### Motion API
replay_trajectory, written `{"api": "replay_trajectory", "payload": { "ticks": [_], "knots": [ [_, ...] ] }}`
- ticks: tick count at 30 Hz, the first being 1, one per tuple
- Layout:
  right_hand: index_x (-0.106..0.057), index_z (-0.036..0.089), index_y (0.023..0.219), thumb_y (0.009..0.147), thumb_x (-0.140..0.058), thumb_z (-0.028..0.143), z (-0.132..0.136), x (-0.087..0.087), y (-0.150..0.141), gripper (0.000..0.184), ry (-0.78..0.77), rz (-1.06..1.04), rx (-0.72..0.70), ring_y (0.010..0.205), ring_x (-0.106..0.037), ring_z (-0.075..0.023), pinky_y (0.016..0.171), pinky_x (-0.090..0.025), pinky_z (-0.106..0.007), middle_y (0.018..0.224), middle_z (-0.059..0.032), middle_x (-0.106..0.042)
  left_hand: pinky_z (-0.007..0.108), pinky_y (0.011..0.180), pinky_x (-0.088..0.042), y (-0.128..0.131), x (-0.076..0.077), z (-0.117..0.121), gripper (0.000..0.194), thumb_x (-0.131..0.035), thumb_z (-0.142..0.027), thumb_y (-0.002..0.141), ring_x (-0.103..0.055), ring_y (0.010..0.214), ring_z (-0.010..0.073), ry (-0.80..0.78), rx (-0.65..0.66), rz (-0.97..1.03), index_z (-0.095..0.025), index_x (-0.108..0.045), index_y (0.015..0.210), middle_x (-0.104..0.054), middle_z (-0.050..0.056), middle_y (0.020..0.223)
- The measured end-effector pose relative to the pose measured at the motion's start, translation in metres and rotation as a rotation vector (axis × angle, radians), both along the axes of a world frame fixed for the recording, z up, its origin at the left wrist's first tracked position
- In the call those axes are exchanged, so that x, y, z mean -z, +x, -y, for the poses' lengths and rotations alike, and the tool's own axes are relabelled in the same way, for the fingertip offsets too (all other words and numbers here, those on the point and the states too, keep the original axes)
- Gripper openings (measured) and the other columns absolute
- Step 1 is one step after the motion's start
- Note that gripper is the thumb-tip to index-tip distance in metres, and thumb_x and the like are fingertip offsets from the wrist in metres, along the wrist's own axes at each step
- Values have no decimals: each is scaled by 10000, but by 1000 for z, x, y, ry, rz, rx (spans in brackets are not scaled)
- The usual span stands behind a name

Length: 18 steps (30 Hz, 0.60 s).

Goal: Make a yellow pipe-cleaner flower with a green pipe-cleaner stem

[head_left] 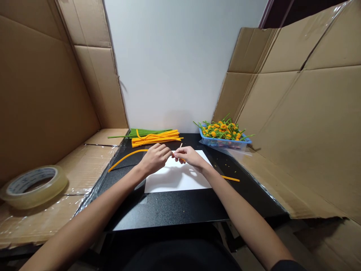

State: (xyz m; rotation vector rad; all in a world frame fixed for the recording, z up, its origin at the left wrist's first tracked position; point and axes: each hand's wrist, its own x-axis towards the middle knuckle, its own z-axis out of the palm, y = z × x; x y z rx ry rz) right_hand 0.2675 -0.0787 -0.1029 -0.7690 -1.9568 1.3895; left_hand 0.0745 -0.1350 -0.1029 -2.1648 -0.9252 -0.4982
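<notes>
My left hand (155,157) and my right hand (188,155) meet over a white sheet of paper (177,178) on the black table (175,207). Both are closed in a pinch. The left hand grips an orange pipe cleaner (125,157) that curves away to the left. A thin wooden stick (180,145) pokes up between the two hands, and the right hand's fingers close around its lower part, where a bit of orange shows.
A bundle of orange pipe cleaners (156,137) and green ones (141,132) lies at the back. A blue basket (224,141) holds finished orange flowers with green stems. A short orange piece (230,178) lies right. A tape roll (32,186) rests on cardboard at left.
</notes>
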Motion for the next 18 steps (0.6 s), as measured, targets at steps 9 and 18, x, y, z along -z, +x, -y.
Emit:
{"api": "replay_trajectory", "payload": {
  "ticks": [9, 18],
  "knots": [
    [-727, 100, 744, 725, -689, 396, -1, -5, 3, 298, 11, 2, 4, 507, -417, -78, 494, -287, -227, 605, -44, -625, 311, 693, -405, -6, 1, -1, 159, -452, -160, 981, -589, 764, 154, 73, 64, 16, -162, -608, 954, -685, 36, 855],
    [-725, 134, 759, 822, -631, 220, 4, -7, 5, 142, 536, 97, 70, 629, -566, -127, 623, -390, -242, 692, -45, -682, 343, 740, -388, 11, -7, 5, 177, -506, -139, 906, -599, 762, 195, -223, -31, 345, -155, -675, 857, -709, 61, 819]
  ]
}}
